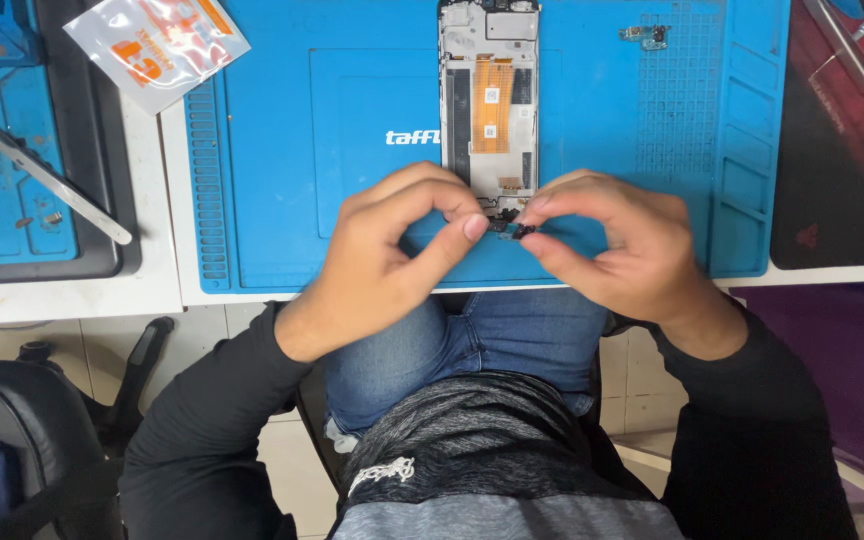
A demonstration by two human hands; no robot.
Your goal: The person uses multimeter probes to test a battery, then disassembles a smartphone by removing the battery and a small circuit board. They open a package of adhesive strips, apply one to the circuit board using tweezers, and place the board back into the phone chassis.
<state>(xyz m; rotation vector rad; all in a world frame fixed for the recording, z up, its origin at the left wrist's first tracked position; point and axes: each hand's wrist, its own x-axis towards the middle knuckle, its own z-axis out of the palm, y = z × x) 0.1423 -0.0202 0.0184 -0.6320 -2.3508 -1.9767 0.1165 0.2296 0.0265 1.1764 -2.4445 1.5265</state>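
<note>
Blue rubber repair mat (282, 150): flat, matte, rectangular, with ribbed slots down its left edge and a grid of small square wells at its right; it covers most of the white tabletop (152, 290).

Black tray with a blue insert (22, 200): far left, shallow, glossy rim; a slim metal tool with a pale tip (52, 185) lies diagonally across it.

Opened smartphone frame (488, 100): silver-grey metal chassis, long rectangle, lying on the mat at centre, its near end just beyond the fingertips; an orange flat ribbon cable (492, 105) runs down its middle.

Clear plastic pouch with orange print (157, 40): crinkled, shiny, far left at the mat's corner.

Left hand (392, 240): fingers curled, thumb and forefinger closed in a pinch at the small dark component.

Right hand (607, 240): likewise curled, thumb and forefinger pinched on the same piece from the right.

Metal tweezers (847, 45): thin, bright, lying on a dark red and black pad (832, 200) at far right.

Small green circuit part (647, 36): on the mat's grid, far right of the frame.

Small dark component (514, 229): black, irregular, held between both hands' fingertips over the mat's near edge, just beside the frame's near end; whether it touches the frame cannot be told.
</note>
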